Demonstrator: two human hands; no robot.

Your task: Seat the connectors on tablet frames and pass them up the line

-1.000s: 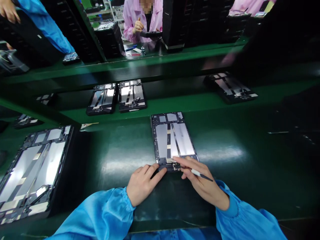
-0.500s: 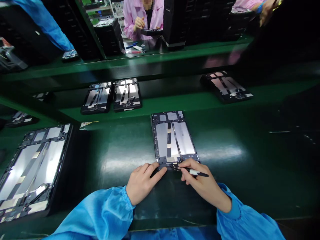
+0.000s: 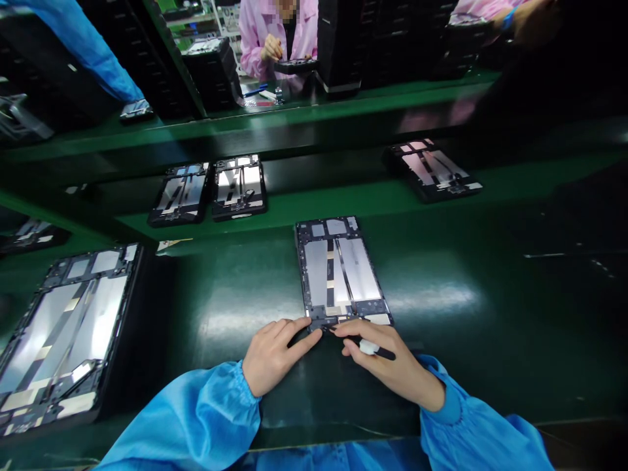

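An opened tablet (image 3: 350,268) lies flat on the green bench, its silver panels, dark strips and cables exposed. At its lower left corner is my left hand (image 3: 275,356), the index finger and thumb bracing the corner from two sides. My right hand (image 3: 387,363) pinches a slim black tool with a white band (image 3: 369,347) like a pen. The tool's thin dark tip reaches the tablet's bottom edge, close to my left thumb. What exactly the tip touches is too small to tell, and my right fingers cover part of that edge.
A stack topped by another opened tablet (image 3: 69,333) stands at the left. Two tablets (image 3: 239,186) sit on the back ledge, a further tablet (image 3: 434,170) to the right. Across the green shelf (image 3: 294,121), a person in pink (image 3: 252,39) handles a device beside tall black stacks (image 3: 387,46).
My right hand and the tool have shifted a little to the left along the tablet's bottom edge. My left hand stays at the corner. The camera view has moved slightly.
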